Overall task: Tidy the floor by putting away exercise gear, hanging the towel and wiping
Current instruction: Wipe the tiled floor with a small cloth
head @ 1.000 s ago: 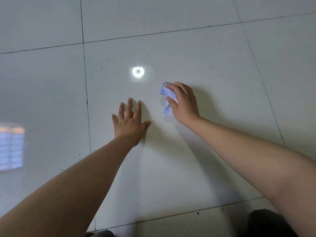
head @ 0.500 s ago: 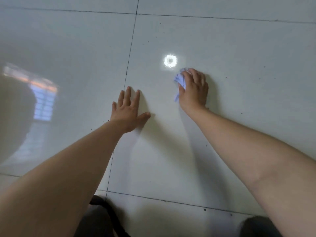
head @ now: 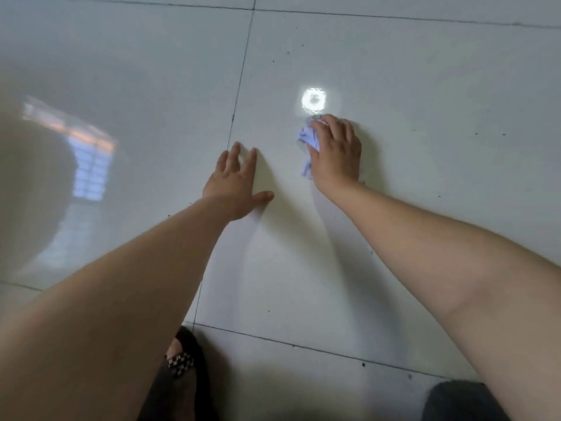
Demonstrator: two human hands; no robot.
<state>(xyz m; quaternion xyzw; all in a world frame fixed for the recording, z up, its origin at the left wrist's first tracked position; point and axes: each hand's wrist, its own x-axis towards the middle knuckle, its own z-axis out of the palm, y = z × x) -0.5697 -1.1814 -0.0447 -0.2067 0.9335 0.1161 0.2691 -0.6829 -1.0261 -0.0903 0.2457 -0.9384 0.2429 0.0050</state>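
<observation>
**Floor-wiping step: your right hand (head: 335,153) presses a crumpled pale-blue cloth (head: 307,138) onto the glossy floor (head: 425,86), just below a round glare spot (head: 314,100).**

Risk: only a small wad shows past your fingers, so a slack grip could let it slip out and leave your bare palm smearing the tile. Your bracing hand might also skid on the sheen. Pose: the right grip is curled over the cloth, arm extended. Your left hand (head: 233,183) lies flat nearby with fingers spread, holding nothing.
</observation>
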